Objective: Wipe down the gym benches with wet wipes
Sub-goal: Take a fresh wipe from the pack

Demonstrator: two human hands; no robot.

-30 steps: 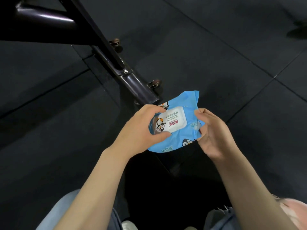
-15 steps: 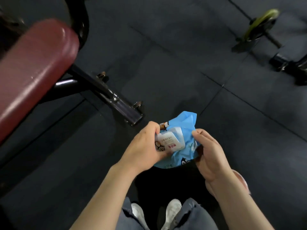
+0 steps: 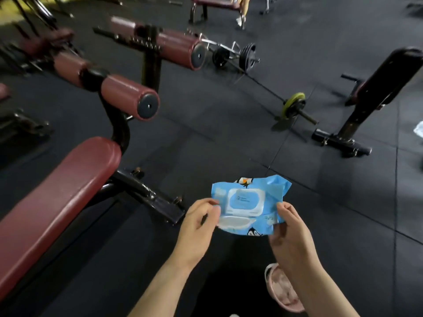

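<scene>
While the soft, crinkly wet wipe pack is hanging mid-air near the maroon bench on the left, I am pinching its left edge with my left hand and gripping its right edge in my curled right hand, judging it light, floppy, best held at the edges.

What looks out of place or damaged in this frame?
Nothing damaged. The wipe pack, held by left hand and right hand, is crumpled, its lid flipped open. A barbell lies on the floor.
</scene>
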